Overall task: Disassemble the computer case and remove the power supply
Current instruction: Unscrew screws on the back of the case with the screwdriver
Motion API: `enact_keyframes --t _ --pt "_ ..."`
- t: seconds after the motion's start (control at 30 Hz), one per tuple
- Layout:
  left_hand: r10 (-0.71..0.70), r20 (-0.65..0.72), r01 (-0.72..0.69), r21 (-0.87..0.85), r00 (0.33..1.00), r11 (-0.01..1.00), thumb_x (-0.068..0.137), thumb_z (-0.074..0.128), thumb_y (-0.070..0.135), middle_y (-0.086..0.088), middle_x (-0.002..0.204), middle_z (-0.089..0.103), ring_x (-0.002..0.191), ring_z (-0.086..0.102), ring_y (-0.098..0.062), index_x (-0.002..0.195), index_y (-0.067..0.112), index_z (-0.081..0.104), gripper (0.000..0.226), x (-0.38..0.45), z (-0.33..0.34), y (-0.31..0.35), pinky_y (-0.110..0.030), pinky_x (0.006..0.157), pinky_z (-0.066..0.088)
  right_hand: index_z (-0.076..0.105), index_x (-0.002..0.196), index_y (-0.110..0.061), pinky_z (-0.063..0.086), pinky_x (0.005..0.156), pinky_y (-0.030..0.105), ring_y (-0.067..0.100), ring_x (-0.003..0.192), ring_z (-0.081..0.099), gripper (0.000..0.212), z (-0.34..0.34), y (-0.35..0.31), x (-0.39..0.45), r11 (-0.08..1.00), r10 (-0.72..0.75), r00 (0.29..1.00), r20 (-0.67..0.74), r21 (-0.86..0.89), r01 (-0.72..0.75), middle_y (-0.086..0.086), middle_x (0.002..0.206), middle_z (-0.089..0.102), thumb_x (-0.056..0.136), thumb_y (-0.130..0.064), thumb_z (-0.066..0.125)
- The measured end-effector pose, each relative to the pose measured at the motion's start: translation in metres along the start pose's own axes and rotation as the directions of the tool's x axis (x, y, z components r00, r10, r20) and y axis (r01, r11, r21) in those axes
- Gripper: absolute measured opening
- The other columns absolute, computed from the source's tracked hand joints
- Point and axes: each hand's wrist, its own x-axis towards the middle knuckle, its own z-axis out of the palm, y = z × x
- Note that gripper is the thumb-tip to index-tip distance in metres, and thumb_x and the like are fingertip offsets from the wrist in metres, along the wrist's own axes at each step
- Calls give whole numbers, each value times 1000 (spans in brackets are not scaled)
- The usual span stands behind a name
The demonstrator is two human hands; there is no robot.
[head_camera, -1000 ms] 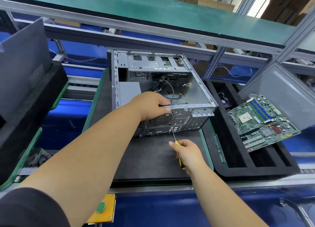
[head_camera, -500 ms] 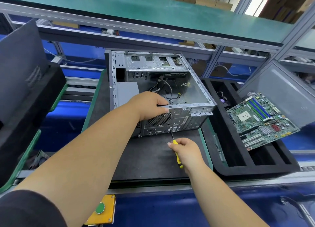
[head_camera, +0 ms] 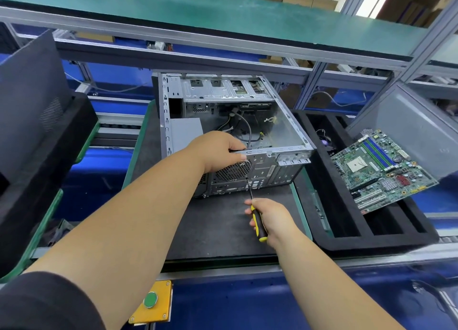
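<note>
An open grey computer case [head_camera: 285, 129] lies on its side on a dark mat, its rear panel toward me. Inside, at the near left corner, sits the grey power supply [head_camera: 186, 131]. Loose cables hang in the bare interior. My left hand [head_camera: 220, 153] grips the top edge of the rear panel above the round fan grille [head_camera: 234, 171]. My right hand [head_camera: 270, 218] holds a yellow-and-black screwdriver [head_camera: 257, 223]; its thin shaft points up at the rear panel just below the grille.
A black foam tray [head_camera: 347, 243] at the right holds a green motherboard [head_camera: 379, 168], with a grey side panel [head_camera: 416, 131] leaning behind it. A dark panel [head_camera: 29, 94] stands at the left. A yellow box with a green button [head_camera: 150, 300] sits at the bench's front edge.
The screwdriver tip has stayed at the rear panel while my right hand shifted slightly on the handle. My left hand keeps its grip on the case edge.
</note>
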Motion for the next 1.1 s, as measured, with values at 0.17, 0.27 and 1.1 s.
enact_keyframes --t 0.17,0.27,1.1 --pt "-11 -2 11 19 1000 1000 90 56 47 0 109 69 104 61 -21 103 22 69 31 0 0 0 -43 90 50 69 99 -18 46 55 28 17 63 58 17 0 8 -2 990 -126 988 -92 -77 119 1 80 68 85 -27 76" --pt "-14 5 14 29 1000 999 90 55 47 -4 109 68 104 61 -24 100 19 68 33 0 1 0 -44 91 50 67 102 -22 44 55 26 17 80 61 26 0 6 -2 977 -153 981 -120 -165 132 -2 95 68 82 -33 79" --pt "-187 343 224 -70 921 972 102 39 28 3 75 41 67 37 -13 76 19 41 28 44 -10 30 -31 68 29 58 87 -8 36 43 22 7 37 40 8 19 -8 36 890 -71 988 -134 438 124 8 80 68 92 -6 63"
